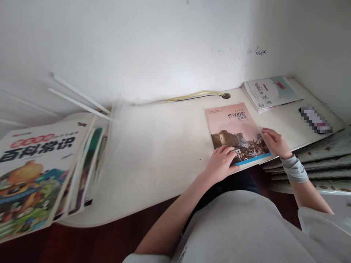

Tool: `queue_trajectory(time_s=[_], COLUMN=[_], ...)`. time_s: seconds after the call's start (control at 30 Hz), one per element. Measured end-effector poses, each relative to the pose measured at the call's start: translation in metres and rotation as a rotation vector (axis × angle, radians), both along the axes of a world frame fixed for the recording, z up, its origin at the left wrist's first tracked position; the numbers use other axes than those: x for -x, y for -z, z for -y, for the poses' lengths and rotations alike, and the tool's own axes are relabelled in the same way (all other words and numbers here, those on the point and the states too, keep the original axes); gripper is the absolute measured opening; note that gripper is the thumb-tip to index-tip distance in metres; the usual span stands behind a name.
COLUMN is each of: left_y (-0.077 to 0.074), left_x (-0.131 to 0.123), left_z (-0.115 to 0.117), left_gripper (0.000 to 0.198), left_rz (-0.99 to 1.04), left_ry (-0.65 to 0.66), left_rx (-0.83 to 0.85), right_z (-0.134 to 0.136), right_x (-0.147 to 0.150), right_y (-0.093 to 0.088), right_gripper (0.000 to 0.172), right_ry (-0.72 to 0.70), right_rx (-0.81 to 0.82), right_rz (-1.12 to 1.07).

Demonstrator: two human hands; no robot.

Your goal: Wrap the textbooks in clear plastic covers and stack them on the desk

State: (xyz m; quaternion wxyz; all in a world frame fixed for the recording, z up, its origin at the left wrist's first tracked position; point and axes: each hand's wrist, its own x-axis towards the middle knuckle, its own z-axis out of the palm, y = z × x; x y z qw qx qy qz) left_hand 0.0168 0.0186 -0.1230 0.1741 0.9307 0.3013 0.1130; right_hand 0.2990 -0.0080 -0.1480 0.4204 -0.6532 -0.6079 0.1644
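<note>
A pink book point(233, 126) with a picture of a fortress and a crowd, and a blue strip along its bottom, lies face up near the front edge of the white desk. My left hand point(223, 160) rests on its lower left corner, fingers lying over the cover and thumb close to the bottom edge. At the book's right edge is my right hand point(274, 142), with a grey band point(294, 168) around the wrist. Its thumb and fingers are pressed together in a pinch; whatever small pale bit is between them I cannot make out.
Several large books point(38, 171) stand tilted at the left end of the desk point(153, 153), by white rods point(79, 95). Booklets point(271, 93) lie at the back right, with a phone-like blurred object point(315, 118) nearby. Cables point(192, 95) run along the wall. Curtain fabric point(315, 164) hangs at right.
</note>
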Motion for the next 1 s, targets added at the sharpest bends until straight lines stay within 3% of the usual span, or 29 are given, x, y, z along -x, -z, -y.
queue_trajectory(time_s=[0.13, 0.27, 0.6, 0.77, 0.93, 1.0], left_y=[-0.002, -0.004, -0.004, -0.004, -0.003, -0.003], left_x=[0.000, -0.004, -0.003, -0.003, 0.000, 0.001], left_z=[0.000, 0.004, 0.004, 0.002, 0.012, 0.020], left_gripper=[0.017, 0.026, 0.020, 0.006, 0.020, 0.018], left_rz=[0.031, -0.001, -0.001, 0.093, 0.222, 0.240], left_ry=[-0.019, 0.013, 0.017, 0.011, -0.155, -0.214], left_rx=[0.044, -0.008, 0.025, 0.082, 0.120, 0.046], right_z=[0.004, 0.009, 0.012, 0.012, 0.013, 0.011], right_x=[0.002, 0.004, 0.004, 0.000, 0.010, 0.030], right_y=[-0.004, -0.006, -0.001, 0.008, 0.006, -0.005], right_gripper=[0.041, 0.041, 0.039, 0.040, 0.040, 0.042], right_ry=[0.073, 0.120, 0.163, 0.198, 0.325, 0.251], right_rx=[-0.050, -0.058, -0.066, -0.068, -0.171, -0.211], right_rz=[-0.060, -0.084, -0.112, -0.173, -0.251, -0.166])
